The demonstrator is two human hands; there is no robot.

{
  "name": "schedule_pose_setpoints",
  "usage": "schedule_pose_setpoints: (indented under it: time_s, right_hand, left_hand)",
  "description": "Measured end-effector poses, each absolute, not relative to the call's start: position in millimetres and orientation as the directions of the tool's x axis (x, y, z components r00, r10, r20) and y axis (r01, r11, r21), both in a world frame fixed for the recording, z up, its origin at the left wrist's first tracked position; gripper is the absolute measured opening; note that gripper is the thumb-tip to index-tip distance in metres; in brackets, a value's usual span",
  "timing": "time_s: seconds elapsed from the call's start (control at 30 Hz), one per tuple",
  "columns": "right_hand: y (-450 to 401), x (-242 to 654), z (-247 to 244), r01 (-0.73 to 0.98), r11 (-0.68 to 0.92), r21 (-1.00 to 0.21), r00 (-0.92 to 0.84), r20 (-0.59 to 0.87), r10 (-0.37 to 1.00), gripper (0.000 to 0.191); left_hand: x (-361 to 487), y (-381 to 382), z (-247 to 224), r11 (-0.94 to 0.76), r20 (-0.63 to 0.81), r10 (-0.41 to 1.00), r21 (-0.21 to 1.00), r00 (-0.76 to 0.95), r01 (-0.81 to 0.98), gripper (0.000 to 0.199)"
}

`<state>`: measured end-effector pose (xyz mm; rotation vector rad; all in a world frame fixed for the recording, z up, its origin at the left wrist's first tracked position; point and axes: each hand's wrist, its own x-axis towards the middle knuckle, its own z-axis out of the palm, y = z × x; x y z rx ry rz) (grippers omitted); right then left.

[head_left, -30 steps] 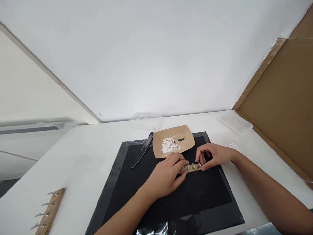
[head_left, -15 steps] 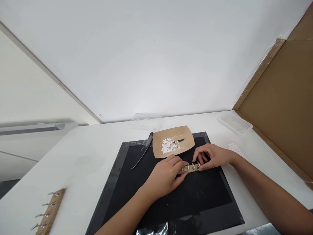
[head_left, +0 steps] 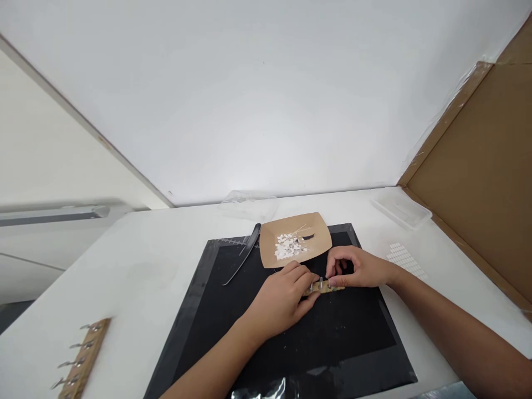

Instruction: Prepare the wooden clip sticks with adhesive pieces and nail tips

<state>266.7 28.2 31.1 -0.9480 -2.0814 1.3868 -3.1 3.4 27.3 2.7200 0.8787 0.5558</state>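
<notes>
My left hand (head_left: 286, 293) is closed on the left end of a narrow wooden strip (head_left: 338, 288) that lies on the black mat (head_left: 324, 338). Small upright metal clips (head_left: 321, 284) stand in a row along the strip. At its right part, my right hand (head_left: 353, 267) has thumb and fingers pinched around one of these clips; the fingers hide most of it. Just beyond the hands, a brown paper tray (head_left: 320, 246) holds a heap of small white pieces (head_left: 287, 247). Black curved tweezers (head_left: 245, 257) lie left of the tray.
A second wooden strip with metal clips (head_left: 85, 360) lies on the white table (head_left: 137, 288) at left. To the right are a sheet of small white stickers (head_left: 405, 259) and a clear plastic lid (head_left: 402, 208). Clear plastic film (head_left: 247, 205) lies by the wall; cardboard (head_left: 474, 166) stands at right.
My right hand has shifted slightly left along the strip, from the clip at the right end to the neighbouring one, uncovering the strip's right end. My left hand stays put.
</notes>
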Motion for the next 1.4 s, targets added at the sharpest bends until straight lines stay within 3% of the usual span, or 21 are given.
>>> schedule_pose_setpoints:
  time_s: [0.3, 0.63, 1.13, 1.4]
  right_hand:
    - [28.5, 263.4, 24.8, 0.312, 0.123, -0.942, -0.617, -0.103, 0.78, 0.033]
    - [28.1, 261.3, 26.2, 0.323, 0.132, -0.937, -0.631, -0.109, 0.768, 0.035]
    - [28.8, 261.7, 25.5, 0.276, 0.07, -0.958, -0.648, -0.132, 0.75, 0.039]
    - [28.8, 262.4, 24.8, 0.259, 0.069, -0.963, -0.663, -0.125, 0.738, 0.038]
  left_hand:
    - [-2.4, 4.1, 25.8, -0.796, 0.303, 0.597, 0.337, 0.743, 0.502, 0.015]
    - [-1.9, 3.3, 23.0, -0.794, 0.326, 0.599, 0.361, 0.731, 0.49, 0.015]
    - [0.6, 3.8, 24.5, -0.86, 0.514, 0.508, 0.354, 0.691, 0.368, 0.014]
    - [5.5, 5.1, 32.0, -0.879, 0.509, 0.474, 0.323, 0.718, 0.352, 0.016]
